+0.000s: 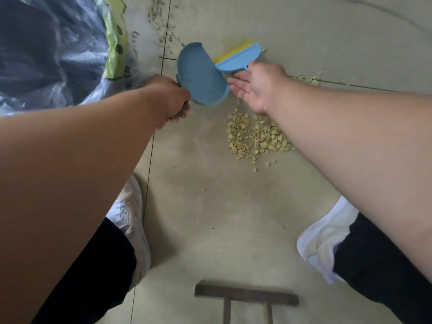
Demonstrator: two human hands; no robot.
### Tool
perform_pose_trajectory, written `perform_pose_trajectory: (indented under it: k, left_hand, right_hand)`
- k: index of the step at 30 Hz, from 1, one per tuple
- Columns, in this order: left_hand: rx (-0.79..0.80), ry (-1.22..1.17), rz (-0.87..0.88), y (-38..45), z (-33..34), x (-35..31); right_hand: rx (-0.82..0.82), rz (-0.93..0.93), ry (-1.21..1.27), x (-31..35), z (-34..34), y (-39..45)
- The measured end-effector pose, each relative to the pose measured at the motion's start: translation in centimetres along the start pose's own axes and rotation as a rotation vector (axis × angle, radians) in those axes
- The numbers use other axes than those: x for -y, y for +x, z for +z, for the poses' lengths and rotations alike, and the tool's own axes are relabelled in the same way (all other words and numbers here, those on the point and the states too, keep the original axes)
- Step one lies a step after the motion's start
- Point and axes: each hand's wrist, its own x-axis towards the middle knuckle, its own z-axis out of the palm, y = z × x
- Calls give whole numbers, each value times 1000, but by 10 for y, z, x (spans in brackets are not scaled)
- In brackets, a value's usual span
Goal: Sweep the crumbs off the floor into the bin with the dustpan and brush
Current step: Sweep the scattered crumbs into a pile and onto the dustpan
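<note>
My left hand (171, 99) grips the handle of a blue dustpan (202, 76) and holds it tilted above the floor, beside the bin. The pan looks empty. A blue brush with yellow bristles (238, 57) lies on the floor just behind the pan. My right hand (256, 84) is stretched out over it with straight fingers, palm showing, its fingertips near the brush handle; whether it touches the brush I cannot tell. A heap of pale yellow crumbs (253, 136) lies on the tiles below my right wrist, with a few more (308, 79) along a tile joint.
The bin (53, 50), lined with a clear plastic bag, fills the upper left. Dark specks (163, 29) dot the floor behind it. My white shoes (131, 220) (322, 239) stand on either side. A wooden frame piece (245, 298) lies at the bottom edge.
</note>
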Motion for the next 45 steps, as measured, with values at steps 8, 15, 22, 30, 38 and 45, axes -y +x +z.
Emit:
perform_pose_trajectory:
  k: [8, 15, 22, 30, 38, 45]
  left_hand:
    - [120, 67, -118, -5, 20, 4]
    - [166, 7, -135, -36, 34, 37]
    - [112, -42, -58, -42, 33, 37]
    - [62, -55, -18, -2, 32, -8]
    - [49, -65, -48, 29, 53, -51]
    - [84, -64, -80, 32, 71, -52]
  right_hand:
    - [-142, 45, -314, -18, -23, -20]
    - [-195, 45, -302, -58, -60, -40]
    - [-120, 21, -151, -65, -69, -47]
    - [-64, 4, -169, -9, -42, -4]
    - [-117, -38, -185, 27, -34, 27]
    - [-173, -5, -278, 21, -55, 30]
